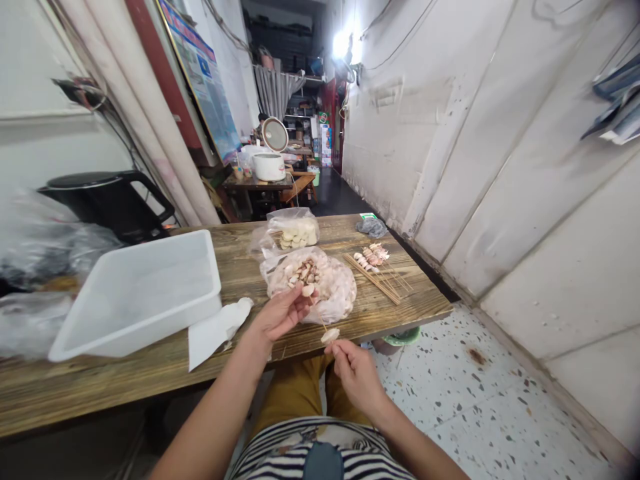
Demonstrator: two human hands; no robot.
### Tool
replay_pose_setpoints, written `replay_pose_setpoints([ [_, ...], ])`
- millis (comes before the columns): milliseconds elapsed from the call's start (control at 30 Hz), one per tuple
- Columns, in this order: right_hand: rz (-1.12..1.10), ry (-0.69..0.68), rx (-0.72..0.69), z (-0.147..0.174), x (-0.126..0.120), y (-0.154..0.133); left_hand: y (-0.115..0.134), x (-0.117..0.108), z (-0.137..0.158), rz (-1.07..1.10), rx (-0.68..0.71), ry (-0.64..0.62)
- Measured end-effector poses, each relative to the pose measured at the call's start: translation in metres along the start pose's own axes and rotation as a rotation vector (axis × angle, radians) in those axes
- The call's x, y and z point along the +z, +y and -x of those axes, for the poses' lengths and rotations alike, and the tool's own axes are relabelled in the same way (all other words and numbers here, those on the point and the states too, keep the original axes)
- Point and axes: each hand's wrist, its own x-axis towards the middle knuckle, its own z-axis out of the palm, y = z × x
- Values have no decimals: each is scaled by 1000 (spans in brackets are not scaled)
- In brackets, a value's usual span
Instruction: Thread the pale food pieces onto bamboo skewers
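My left hand point(286, 312) is over the near edge of an open clear plastic bag point(340, 293) full of pale pinkish food pieces, some with brown edges. Its thumb and fingers pinch one pale food piece point(308, 290). In front of the table edge, my right hand point(356, 375) is closed around a thin wooden skewer point(325, 326), most of it hidden by the fingers. One whitish piece point(330, 335) is threaded on it, just below the tip. To the right on the table lie several loaded skewers point(374, 256) beside a bundle of bare skewers point(373, 279).
A white plastic tub point(145, 287) and a crumpled white paper point(217, 330) are on the left. Behind the bag is another bag with pale slices point(297, 235). A dark crumpled bag point(371, 228) lies at the far right. A black kettle point(107, 200) stands back left.
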Motion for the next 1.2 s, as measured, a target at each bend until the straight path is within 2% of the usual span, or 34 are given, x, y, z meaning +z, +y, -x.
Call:
replay_pose_setpoints([
  [400, -77, -42, 39, -2, 1, -2, -9, -5, -3, 85, 104, -15],
  [700, -100, -42, 46, 0, -1, -1, -12, -5, -2, 88, 94, -13],
  [933, -103, -47, 39, 2, -2, -1, -14, -4, 0, 174, 61, -74],
  [1200, -111, -62, 59, 5, -5, -2, -12, 1, 6, 142, 153, -71],
])
